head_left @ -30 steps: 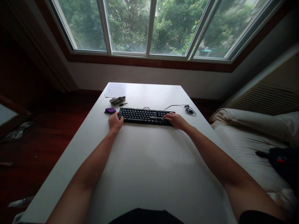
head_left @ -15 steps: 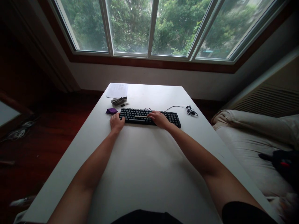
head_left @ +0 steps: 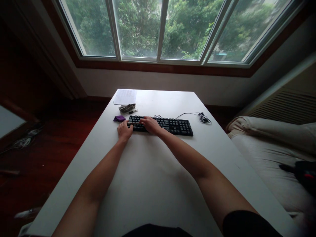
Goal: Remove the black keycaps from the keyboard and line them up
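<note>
In the head view, the black keyboard (head_left: 178, 125) is laid long-ways, left to right, on the white table (head_left: 148, 174). Its left end is gripped by the half-curled left hand (head_left: 124, 130). A thin stick (head_left: 134, 123) is pinched by the right hand (head_left: 151, 124), nearby over the keys. The stick's tip can't be made out; some keys are hidden.

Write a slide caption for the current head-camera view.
Left hand at the left end of a black keyboard on a white table, right hand holding a thin stick over it.
</note>
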A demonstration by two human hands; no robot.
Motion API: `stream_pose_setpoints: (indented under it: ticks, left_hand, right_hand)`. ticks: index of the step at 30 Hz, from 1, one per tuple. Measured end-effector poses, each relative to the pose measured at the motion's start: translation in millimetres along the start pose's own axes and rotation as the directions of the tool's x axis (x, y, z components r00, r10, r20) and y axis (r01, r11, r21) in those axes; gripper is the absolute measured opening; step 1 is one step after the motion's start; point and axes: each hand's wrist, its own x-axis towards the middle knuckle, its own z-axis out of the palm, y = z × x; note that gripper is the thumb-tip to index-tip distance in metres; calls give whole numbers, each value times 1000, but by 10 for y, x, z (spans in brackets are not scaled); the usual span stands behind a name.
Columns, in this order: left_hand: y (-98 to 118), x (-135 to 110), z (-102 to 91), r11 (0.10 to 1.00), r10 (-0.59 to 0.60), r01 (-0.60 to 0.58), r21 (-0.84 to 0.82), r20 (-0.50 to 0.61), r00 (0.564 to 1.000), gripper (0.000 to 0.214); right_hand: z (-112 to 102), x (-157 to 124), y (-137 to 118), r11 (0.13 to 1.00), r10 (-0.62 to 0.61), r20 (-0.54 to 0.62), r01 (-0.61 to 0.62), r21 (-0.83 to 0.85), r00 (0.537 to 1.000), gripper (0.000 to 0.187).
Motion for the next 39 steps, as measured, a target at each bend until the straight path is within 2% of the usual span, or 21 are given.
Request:
stream_pose_setpoints:
  ticks: [4, 10, 17, 23, 28, 33, 39]
  left_hand:
    - [17, -6, -17, 1000, -5, 5, -7, 5, 1000, 41]
    - [13, -6, -4, 1000, -1, 1, -13, 2, 1000, 41]
    - [22, -18, 7, 1000, -6, 6, -14, -7, 1000, 40]
    - [29, -38, 31, 1000, 4, -4, -3, -27, 1000, 41]
    - [20, -41, 59, 1000, 2, -2, 1, -13, 1000, 41]
    - [24, -46, 52, 1000, 1, 0, 10, -20, 1000, 41]
    - [6, -34, 36, 1000, 1, -1, -1, -24, 1000, 40]
  right_hand:
    - [-44, -35, 30, 1000, -9, 19, 9, -4, 1000, 26]
    - [-152, -310, 433, 1000, 10, 8, -10, 0, 1000, 25]
    - [-440, -875, 931, 999, 46, 2, -46, 8, 999, 27]
    - [-677, -1408, 1377, 987, 163, 9, -162, -20, 987, 26]
    - [-819, -1731, 1706, 976, 215, -22, -215, -21, 976, 25]
    - [-821, -1806, 1772, 980, 201, -35, -201, 12, 979, 25]
    - [-692, -1537, 1522, 987, 158, -41, -158, 16, 987, 26]
